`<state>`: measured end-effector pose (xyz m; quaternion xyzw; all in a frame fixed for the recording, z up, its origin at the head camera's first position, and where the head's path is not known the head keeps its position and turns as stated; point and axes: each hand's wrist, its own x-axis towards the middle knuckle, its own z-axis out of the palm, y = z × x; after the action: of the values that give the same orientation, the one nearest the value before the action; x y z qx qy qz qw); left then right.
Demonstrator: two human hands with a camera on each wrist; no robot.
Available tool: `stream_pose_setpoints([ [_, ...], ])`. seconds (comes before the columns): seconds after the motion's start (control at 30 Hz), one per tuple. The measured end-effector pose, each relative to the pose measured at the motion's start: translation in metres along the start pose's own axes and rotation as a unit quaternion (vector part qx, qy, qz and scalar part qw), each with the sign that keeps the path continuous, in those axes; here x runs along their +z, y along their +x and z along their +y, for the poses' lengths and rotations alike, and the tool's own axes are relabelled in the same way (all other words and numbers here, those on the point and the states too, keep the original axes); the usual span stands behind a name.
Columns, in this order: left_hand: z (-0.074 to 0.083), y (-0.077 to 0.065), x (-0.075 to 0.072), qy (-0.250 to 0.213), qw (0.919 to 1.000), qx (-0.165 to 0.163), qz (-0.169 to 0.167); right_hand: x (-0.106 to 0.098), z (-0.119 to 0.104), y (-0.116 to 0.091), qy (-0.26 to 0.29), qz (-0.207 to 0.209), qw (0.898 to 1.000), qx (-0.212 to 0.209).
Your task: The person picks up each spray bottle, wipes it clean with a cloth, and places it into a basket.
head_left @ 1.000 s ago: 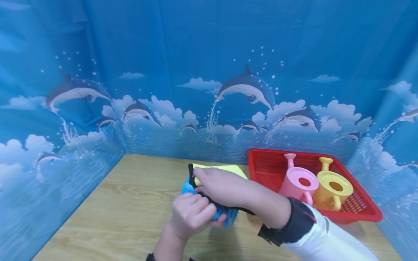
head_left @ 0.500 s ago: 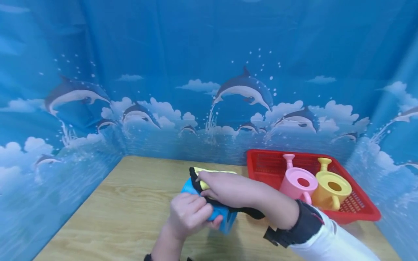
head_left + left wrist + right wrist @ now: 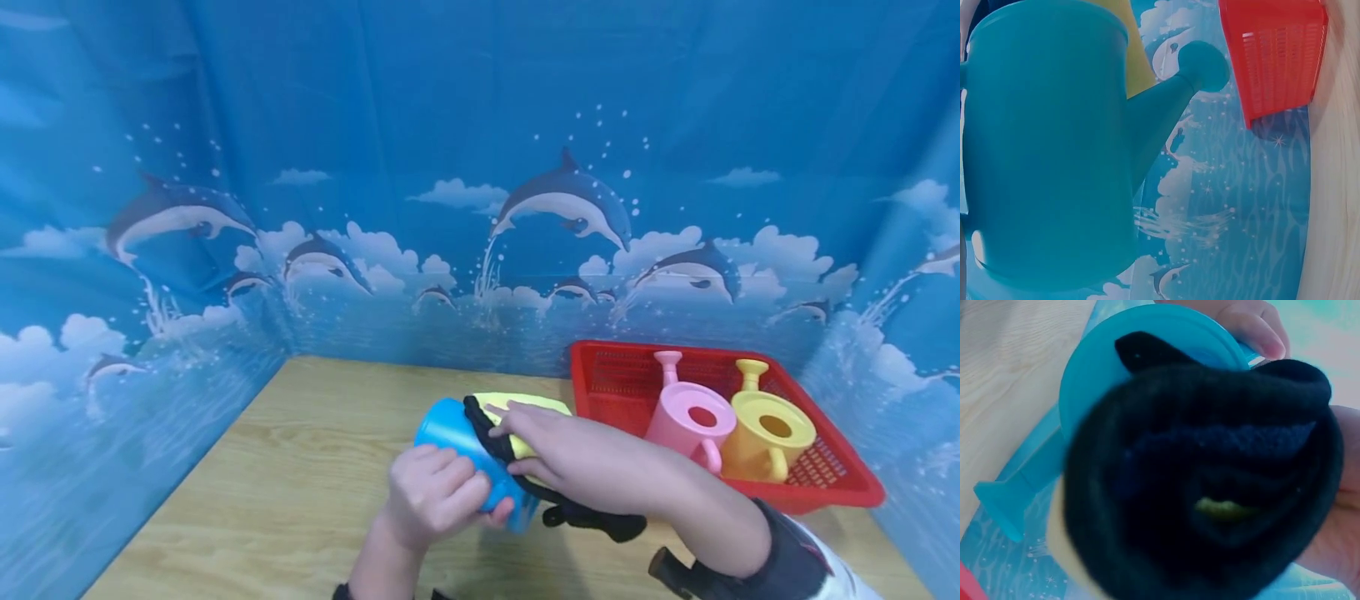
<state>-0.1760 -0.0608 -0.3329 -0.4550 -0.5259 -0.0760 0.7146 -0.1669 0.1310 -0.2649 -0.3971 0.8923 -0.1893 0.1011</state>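
Observation:
A blue watering can (image 3: 447, 427) is tilted above the table, its handle gripped by my left hand (image 3: 435, 492). Its body (image 3: 1054, 150) fills much of the left wrist view, the spout pointing toward the basket. With my right hand (image 3: 581, 458) I hold a yellow cloth with black edging (image 3: 525, 406) against the can's side, fingers on top and thumb below. In the right wrist view the cloth's dark folds (image 3: 1210, 394) cover part of the can's round end (image 3: 1094, 375). The left palm is hidden.
On the right a red plastic basket (image 3: 611, 408) holds a pink watering can (image 3: 678, 417) and a yellow watering can (image 3: 750, 437). The wooden table (image 3: 300, 467) is bounded by a blue dolphin-print sheet (image 3: 420, 167) at the back and sides.
My right hand has slid right and toward me with the cloth along the can, uncovering more of its blue side. The left hand keeps its grip in nearly the same place.

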Motion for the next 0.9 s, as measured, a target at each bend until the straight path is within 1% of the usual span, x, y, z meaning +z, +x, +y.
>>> stream_pose_setpoints([
  [0.13,0.002,0.005,0.001,0.000,0.9999,0.011,0.009,-0.003,0.002,0.000,0.014,-0.001,1.000,-0.010],
  [0.3,0.004,0.006,0.002,0.004,0.9998,0.016,0.012,-0.004,0.002,0.017,0.014,-0.017,1.000,-0.004],
  [0.43,0.006,0.005,0.000,0.001,1.0000,-0.001,-0.001,-0.002,-0.003,0.033,0.013,-0.038,0.999,0.004],
  [0.63,0.010,0.004,0.000,-0.014,0.9999,-0.003,0.008,-0.001,-0.006,0.050,0.018,-0.065,0.998,0.001],
  [0.77,0.012,0.005,0.002,-0.027,0.9995,0.005,0.015,0.000,-0.004,0.056,0.018,-0.076,0.997,-0.002],
  [0.9,0.012,0.005,0.003,-0.034,0.9991,0.014,0.022,0.000,0.001,0.057,0.028,-0.080,0.996,-0.004],
])
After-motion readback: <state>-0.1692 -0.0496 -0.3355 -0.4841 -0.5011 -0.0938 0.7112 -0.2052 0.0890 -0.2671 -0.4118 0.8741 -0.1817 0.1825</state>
